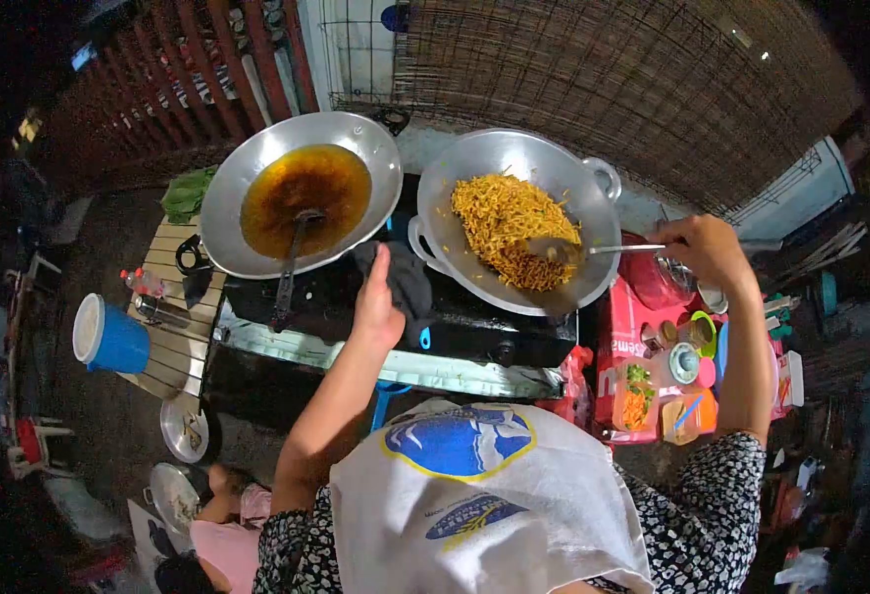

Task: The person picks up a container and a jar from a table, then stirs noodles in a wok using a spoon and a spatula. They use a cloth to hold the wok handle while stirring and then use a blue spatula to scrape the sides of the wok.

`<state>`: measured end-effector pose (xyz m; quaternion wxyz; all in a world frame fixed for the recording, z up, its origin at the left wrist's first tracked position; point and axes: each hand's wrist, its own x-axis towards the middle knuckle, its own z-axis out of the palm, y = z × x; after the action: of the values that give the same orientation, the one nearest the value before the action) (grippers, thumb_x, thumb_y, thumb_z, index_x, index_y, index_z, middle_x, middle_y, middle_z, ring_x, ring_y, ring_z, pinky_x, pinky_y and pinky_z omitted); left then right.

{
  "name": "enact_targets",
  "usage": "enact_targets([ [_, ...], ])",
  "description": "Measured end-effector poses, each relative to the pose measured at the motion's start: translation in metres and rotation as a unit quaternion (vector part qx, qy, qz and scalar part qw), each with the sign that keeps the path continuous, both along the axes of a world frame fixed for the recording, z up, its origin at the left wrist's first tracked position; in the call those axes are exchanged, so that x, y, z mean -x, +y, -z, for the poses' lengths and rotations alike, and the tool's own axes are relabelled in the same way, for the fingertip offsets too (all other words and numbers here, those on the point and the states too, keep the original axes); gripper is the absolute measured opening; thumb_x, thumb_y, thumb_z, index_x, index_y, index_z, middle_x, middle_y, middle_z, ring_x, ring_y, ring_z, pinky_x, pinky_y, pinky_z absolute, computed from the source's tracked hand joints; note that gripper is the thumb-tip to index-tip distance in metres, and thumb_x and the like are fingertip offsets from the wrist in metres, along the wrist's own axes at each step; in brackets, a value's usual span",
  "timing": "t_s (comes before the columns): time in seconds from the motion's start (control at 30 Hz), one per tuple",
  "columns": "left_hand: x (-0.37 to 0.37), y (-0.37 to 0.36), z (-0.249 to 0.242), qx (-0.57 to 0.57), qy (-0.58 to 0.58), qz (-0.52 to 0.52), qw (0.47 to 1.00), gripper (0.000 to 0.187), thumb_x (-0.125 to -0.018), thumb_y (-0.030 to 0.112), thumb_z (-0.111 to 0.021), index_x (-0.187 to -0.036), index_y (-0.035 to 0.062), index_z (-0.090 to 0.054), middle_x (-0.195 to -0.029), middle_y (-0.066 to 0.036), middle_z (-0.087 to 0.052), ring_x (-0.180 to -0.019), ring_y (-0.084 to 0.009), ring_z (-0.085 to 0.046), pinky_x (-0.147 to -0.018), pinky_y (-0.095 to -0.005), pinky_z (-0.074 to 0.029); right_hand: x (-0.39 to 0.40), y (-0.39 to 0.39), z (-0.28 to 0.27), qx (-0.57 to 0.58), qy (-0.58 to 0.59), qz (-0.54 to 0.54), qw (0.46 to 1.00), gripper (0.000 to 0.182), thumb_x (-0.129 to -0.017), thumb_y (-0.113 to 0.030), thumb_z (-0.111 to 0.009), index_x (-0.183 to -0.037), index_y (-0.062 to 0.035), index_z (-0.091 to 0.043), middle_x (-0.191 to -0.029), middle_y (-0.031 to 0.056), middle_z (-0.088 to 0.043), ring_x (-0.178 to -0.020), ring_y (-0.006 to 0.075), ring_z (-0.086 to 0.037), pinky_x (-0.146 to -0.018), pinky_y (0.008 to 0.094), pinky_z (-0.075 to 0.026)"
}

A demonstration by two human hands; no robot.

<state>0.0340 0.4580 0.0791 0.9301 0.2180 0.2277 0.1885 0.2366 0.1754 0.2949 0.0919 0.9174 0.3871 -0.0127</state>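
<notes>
My right hand [714,255] grips the metal handle of a spatula [628,248]. The spatula's head is in a heap of brown fried noodles [499,218] inside the right-hand wok [593,213]. My left hand [379,312], thumb pointing up, is closed on a dark cloth [410,282] between the two woks; its fingers are mostly hidden by the cloth. To its left, a second wok [225,213] holds brownish-orange oil [331,188], with a dark-handled ladle [291,267] resting in it.
Both woks stand on a black stove [256,302]. At right, a pink-covered table [608,342] carries a container of chopped vegetables [636,396] and several jars. A blue bucket [118,342] and green leaves [187,195] sit on a slatted table. Another person [222,544] is at lower left.
</notes>
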Motion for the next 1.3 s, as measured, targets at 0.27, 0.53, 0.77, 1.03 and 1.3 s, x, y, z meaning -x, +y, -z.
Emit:
enact_targets([
  [0.27, -0.064, -0.022, 0.019, -0.181, 0.116, -0.141, 0.966, 0.058, -0.084, 0.018, -0.057, -0.129, 0.0066, -0.022, -0.119, -0.008, -0.044, -0.103, -0.0191, -0.047, -0.088, -0.0325, -0.038, -0.025, 0.020, 0.092, 0.075, 0.020, -0.087, 0.993, 0.018, -0.072, -0.022, -0.053, -0.084, -0.0199, -0.065, -0.080, 0.0105, -0.064, -0.070, 0.0289, -0.062, -0.061, 0.0409, -0.050],
  [0.53, -0.066, -0.027, 0.018, -0.201, 0.150, -0.169, 0.953, 0.057, -0.084, 0.012, -0.055, -0.130, 0.0065, -0.021, -0.118, -0.012, -0.044, -0.102, -0.0201, -0.047, -0.087, -0.0316, -0.038, -0.036, 0.038, 0.146, -0.083, 0.036, 0.014, 0.996, 0.021, -0.075, -0.027, -0.057, -0.095, -0.0247, -0.064, -0.081, 0.0111, -0.063, -0.073, 0.0295, -0.061, -0.064, 0.0415, -0.049],
  [0.77, -0.067, -0.023, 0.028, -0.158, 0.142, -0.175, 0.962, 0.050, -0.085, 0.017, -0.054, -0.126, 0.0136, -0.027, -0.115, -0.009, -0.045, -0.099, -0.0216, -0.050, -0.079, -0.0377, -0.046, -0.086, 0.011, 0.105, -0.153, 0.128, -0.014, 0.980, 0.020, -0.073, -0.021, -0.062, -0.091, -0.0132, -0.066, -0.083, 0.0131, -0.064, -0.073, 0.0271, -0.062, -0.066, 0.0344, -0.048],
  [1.03, -0.056, -0.026, 0.026, -0.116, 0.094, -0.133, 0.980, 0.032, -0.084, 0.021, -0.053, -0.112, 0.0081, -0.045, -0.099, -0.006, -0.056, -0.087, -0.0190, -0.056, -0.074, -0.0342, -0.047, -0.073, -0.003, 0.063, -0.159, 0.188, 0.013, 0.969, 0.021, -0.074, -0.018, -0.061, -0.094, -0.0103, -0.064, -0.086, 0.0133, -0.063, -0.076, 0.0237, -0.061, -0.068, 0.0334, -0.047],
  [1.3, -0.065, -0.025, 0.040, -0.211, 0.116, -0.130, 0.962, 0.037, -0.086, 0.018, -0.050, -0.119, 0.0056, -0.037, -0.109, -0.007, -0.051, -0.096, -0.0191, -0.052, -0.081, -0.0337, -0.042, -0.029, 0.002, 0.017, 0.090, -0.006, -0.092, 0.992, 0.016, -0.069, -0.021, -0.060, -0.083, -0.0149, -0.066, -0.080, 0.0096, -0.063, -0.075, 0.0283, -0.061, -0.066, 0.0362, -0.048],
])
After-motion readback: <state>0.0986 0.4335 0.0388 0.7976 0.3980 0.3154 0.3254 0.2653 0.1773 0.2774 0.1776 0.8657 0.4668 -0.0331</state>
